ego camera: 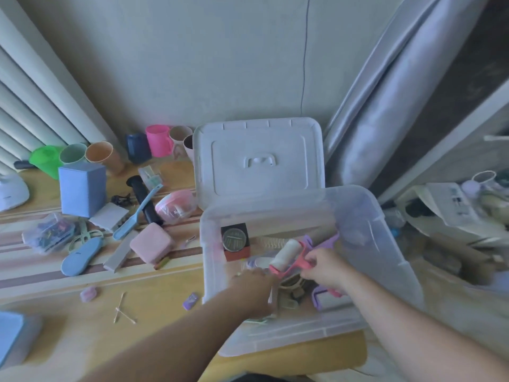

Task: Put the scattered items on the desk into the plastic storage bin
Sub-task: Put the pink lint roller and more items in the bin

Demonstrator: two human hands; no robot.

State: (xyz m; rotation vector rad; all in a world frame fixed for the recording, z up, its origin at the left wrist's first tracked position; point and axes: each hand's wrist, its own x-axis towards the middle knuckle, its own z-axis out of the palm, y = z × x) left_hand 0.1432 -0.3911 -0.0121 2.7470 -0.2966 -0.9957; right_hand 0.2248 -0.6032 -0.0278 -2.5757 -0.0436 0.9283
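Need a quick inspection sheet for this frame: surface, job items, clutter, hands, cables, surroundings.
Surface: wooden desk with a striped cloth.
Job's things: clear storage bin open, its lid propped behind it; a lint roller and a red box are inside.
Clutter: blue box, pink square case, blue brush, cotton swabs and a row of cups are on the desk.
Grippers: right hand grips the lint roller's pink handle; left hand reaches into the bin, grip hidden.
Cables: a thin cord hangs down the wall.
Surroundings: curtain on the right, cluttered shelf beyond.
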